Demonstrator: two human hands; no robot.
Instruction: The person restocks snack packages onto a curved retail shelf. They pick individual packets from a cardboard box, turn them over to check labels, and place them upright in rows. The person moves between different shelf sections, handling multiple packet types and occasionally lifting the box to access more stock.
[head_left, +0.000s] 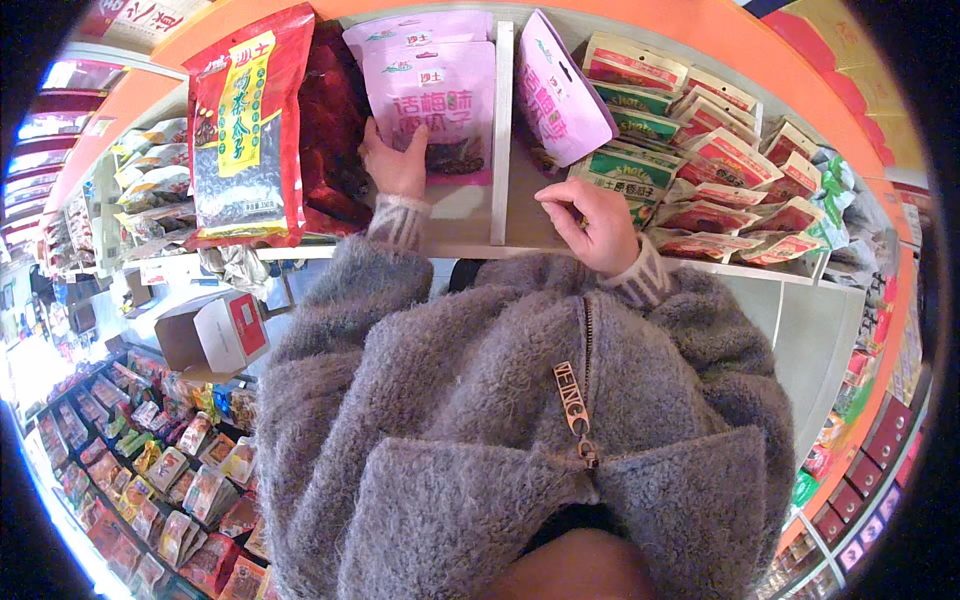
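My left hand (396, 161) is at the lower left of a pink bag of melon seeds (435, 105), thumb on its front and fingers at its left edge; another pink bag stands behind it. My right hand (589, 221), fingers curled together, is above the shelf's front edge; whether it holds anything small cannot be told. Beyond it a single pink bag (564, 97) leans tilted in the compartment right of a white divider (502, 135). Green seed bags (628, 176) lie just past my right hand. A large red seed bag (247, 135) stands upright left of my left hand.
Rows of red and cream seed bags (724, 161) fill the shelf's right side. The shelf's pale front edge (465, 252) runs close to my grey coat. At lower left are an open cardboard box (217, 337) and a display of packaged snacks (165, 472).
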